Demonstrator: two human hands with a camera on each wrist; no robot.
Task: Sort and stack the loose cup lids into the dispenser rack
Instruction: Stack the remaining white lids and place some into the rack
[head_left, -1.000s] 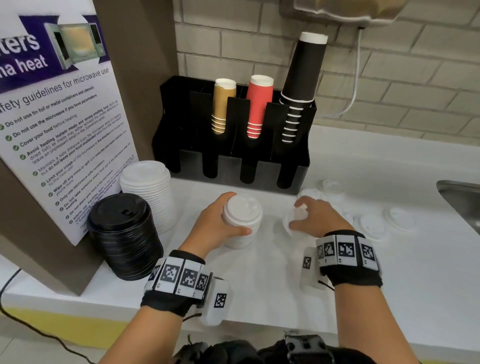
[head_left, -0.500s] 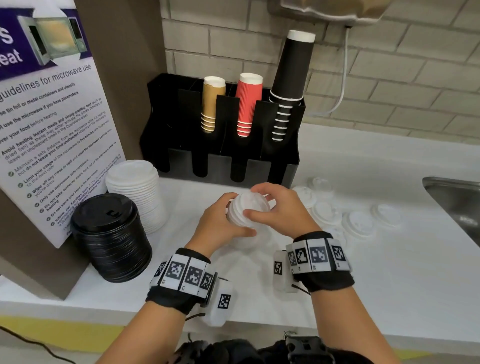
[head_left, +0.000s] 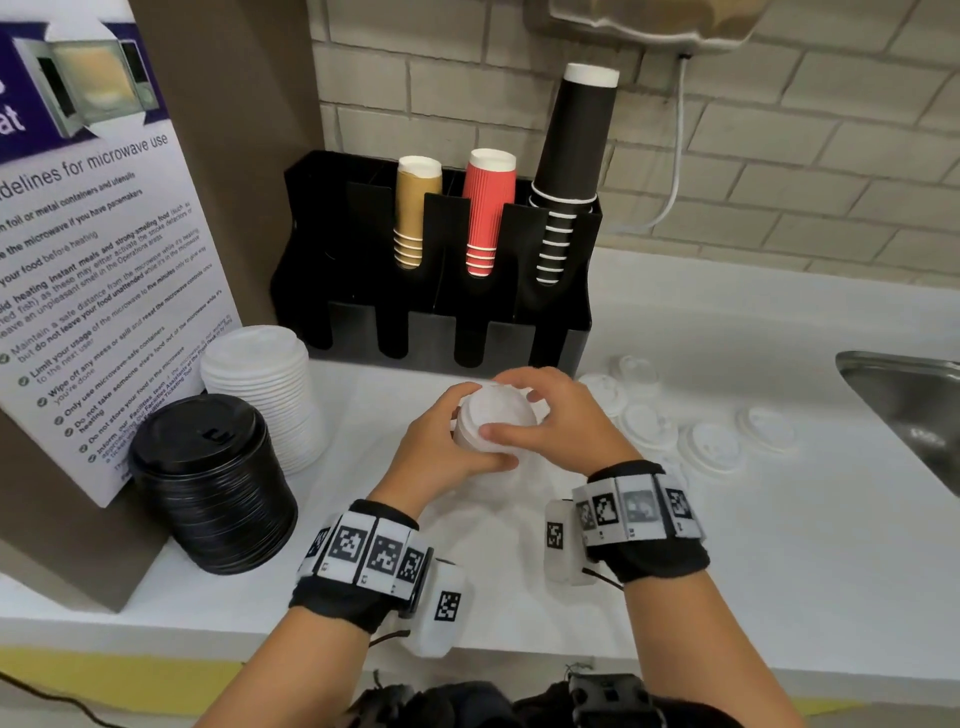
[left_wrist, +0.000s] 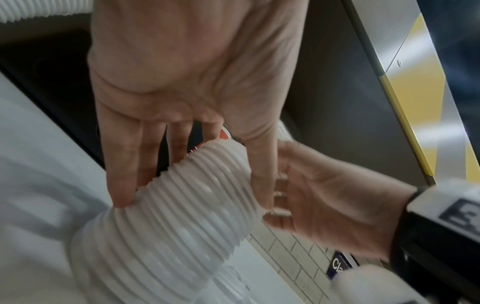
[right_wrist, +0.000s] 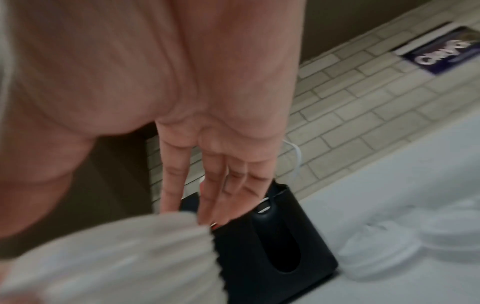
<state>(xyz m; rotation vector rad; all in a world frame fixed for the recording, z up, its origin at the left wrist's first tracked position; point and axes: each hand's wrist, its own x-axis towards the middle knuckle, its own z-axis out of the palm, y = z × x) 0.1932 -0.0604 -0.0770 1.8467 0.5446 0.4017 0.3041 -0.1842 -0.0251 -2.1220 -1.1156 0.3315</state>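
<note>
Near the middle of the counter, my left hand (head_left: 447, 441) grips a short stack of white cup lids (head_left: 493, 415) around its ribbed side (left_wrist: 182, 216). My right hand (head_left: 556, 415) holds the top lid of that stack, fingers over its far rim and thumb across its near side. Several loose white lids (head_left: 711, 447) lie flat on the counter to the right. Against the wall behind stands the black dispenser rack (head_left: 441, 270), its corner showing in the right wrist view (right_wrist: 259, 246). It holds tan, red and black cups, and its left slots and front slots look dark.
A tall pile of black lids (head_left: 208, 483) and a pile of white lids (head_left: 260, 395) stand at the left beside a leaning sign (head_left: 104, 260). A steel sink (head_left: 904, 410) cuts into the counter at the far right.
My right hand took a loose lid from the counter, carried it left and set it on the stack in my left hand. It still holds that lid there.
</note>
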